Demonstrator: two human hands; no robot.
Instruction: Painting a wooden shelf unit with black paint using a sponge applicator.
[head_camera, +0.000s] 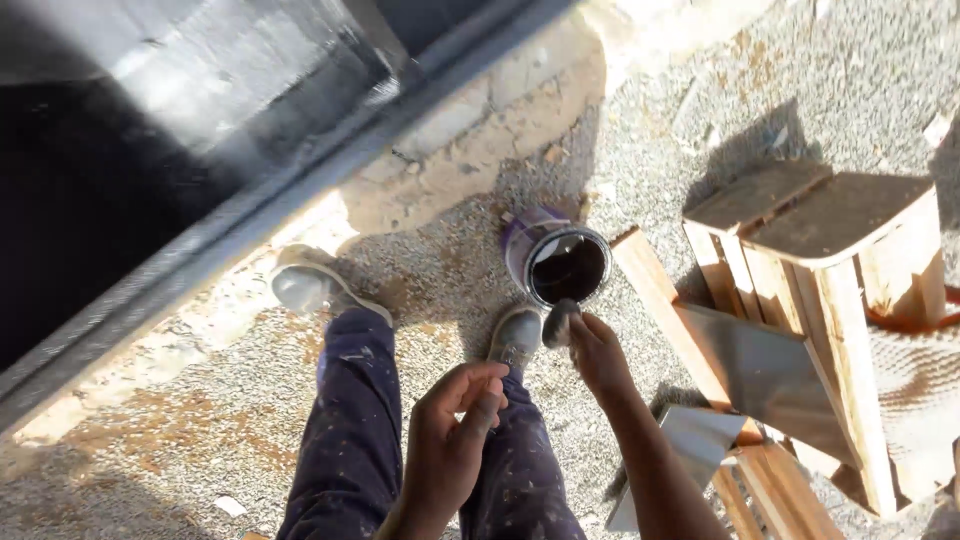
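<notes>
A paint can stands open on the gravel ground, just ahead of the person's right shoe, its inside dark with black paint; it sits close in, so it can be reached without stepping. The right hand hangs just above and beside the can's near rim, fingers clasped around a small rounded grey thing, probably a brush head or pad, pointed down toward the opening. The left hand floats nearer the body over the speckled dark trousers, holding nothing, fingers loosely curled with the thumb against them. The left shoe stands near a glossy black painted metal surface. To the right, a wooden pallet structure leans beside the can.
</notes>
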